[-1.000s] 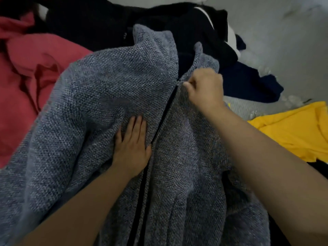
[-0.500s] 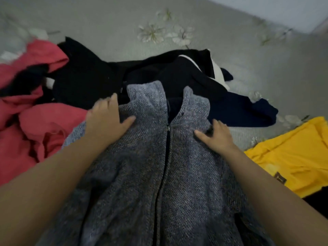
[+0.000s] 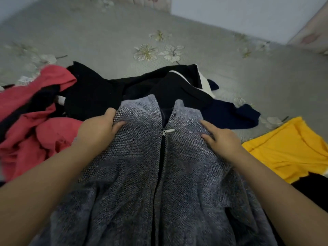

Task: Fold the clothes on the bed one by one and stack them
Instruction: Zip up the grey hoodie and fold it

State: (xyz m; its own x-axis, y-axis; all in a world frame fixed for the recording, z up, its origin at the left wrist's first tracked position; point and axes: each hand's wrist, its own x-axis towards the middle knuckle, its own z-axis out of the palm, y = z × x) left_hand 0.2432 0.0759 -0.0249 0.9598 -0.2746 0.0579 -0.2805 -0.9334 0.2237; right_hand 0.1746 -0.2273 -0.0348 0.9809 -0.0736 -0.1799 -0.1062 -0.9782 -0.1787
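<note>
While the grey zip-up knit jacket [image 3: 142, 174] lies front-up on the bed [image 3: 177, 23], nearest the viewer and partly over the other clothes, it is held at both shoulders, apparently so that it can be spread flat and square before folding. The left hand [image 3: 99, 128] is curled over the left shoulder edge, with the fingers round the fabric and the thumb pressed on top. The right hand [image 3: 221, 139] is laid on the right shoulder with its fingers fairly straight, pressing rather than gripping. The zip is closed up to its silver pull [image 3: 166, 131], below the open collar, which is judged to keep the two fronts aligned. A red garment [image 3: 35, 128] is heaped at the left, a black garment [image 3: 99, 93] and a navy garment [image 3: 236, 114] lie beyond the collar, and a yellow garment [image 3: 287, 150] lies at the right. No folded stack is seen, so folding is judged barely begun.
</note>
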